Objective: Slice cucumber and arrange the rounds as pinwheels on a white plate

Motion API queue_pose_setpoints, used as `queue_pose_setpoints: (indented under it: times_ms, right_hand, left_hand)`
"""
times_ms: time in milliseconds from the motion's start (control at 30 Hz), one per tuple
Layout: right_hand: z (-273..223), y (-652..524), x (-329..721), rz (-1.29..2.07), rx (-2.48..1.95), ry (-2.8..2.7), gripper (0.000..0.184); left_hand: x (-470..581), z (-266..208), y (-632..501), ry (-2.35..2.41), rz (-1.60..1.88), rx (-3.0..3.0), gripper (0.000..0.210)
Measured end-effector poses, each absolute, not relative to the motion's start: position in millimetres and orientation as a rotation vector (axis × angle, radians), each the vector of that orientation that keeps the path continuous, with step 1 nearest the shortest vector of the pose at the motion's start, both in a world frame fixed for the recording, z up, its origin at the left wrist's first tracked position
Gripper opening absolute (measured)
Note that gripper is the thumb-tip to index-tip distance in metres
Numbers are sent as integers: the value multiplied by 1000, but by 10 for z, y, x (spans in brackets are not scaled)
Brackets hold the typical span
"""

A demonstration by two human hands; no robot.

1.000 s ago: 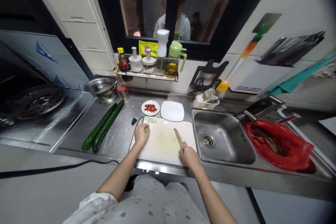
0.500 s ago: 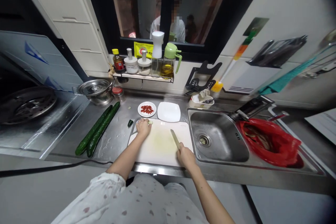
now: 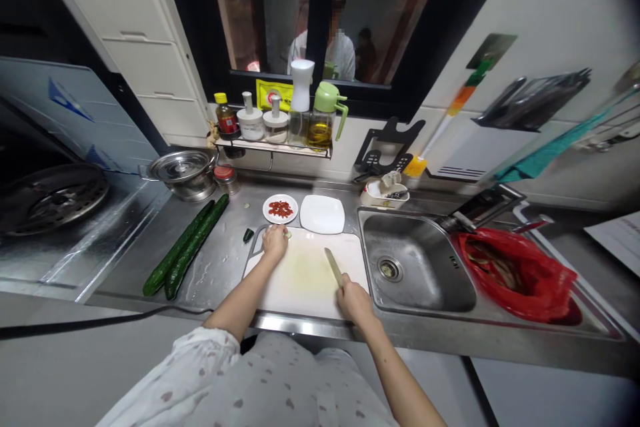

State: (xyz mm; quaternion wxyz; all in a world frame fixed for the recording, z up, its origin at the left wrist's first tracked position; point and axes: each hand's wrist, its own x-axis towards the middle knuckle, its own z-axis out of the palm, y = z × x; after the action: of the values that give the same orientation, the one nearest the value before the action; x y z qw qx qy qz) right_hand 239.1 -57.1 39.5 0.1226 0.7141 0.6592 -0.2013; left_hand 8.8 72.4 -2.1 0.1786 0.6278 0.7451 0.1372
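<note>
My right hand [image 3: 354,297] is wrapped round the handle of a knife [image 3: 332,263], its blade pointing up and left over the white cutting board [image 3: 305,293]. At the board's upper left corner is my left hand [image 3: 275,241], fingers curled down and together. A small pale piece [image 3: 289,235], perhaps garlic, shows beside its fingertips; what lies under the fingers is hidden. Just beyond the board stand a small white plate [image 3: 269,216] of chopped red pieces and a squarish white plate [image 3: 323,213]. A dark green cucumber end [image 3: 248,235] lies left of the board.
Two long cucumbers [image 3: 195,250] lie at the left, before a lidded steel pot [image 3: 183,177] and a red-capped jar [image 3: 227,179]. Right of the board is a sink [image 3: 425,280], then a red plastic bag [image 3: 543,280]. Seasoning containers stand on a wall shelf [image 3: 275,146].
My left hand has shifted very slightly, and the pale piece beside it shows a little differently. The right hand and knife stay almost still.
</note>
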Motion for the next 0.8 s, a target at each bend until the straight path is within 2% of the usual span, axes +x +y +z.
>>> queue_pose_setpoints:
  times_ms: [167, 467, 667, 800]
  right_hand:
    - [416, -571, 2381, -588, 2081, 1912, 35]
    - [415, -568, 2387, -598, 2067, 1910, 32]
    - [389, -560, 2382, -570, 2066, 1924, 32]
    - [375, -564, 2374, -561, 2059, 1919, 32]
  left_hand:
    - [108, -15, 719, 2073, 416, 1774, 25]
    - [204, 143, 544, 1841, 525, 1749, 22]
    - [166, 105, 306, 1425, 449, 1844, 23]
    - [80, 58, 292, 1337, 353, 1918, 29]
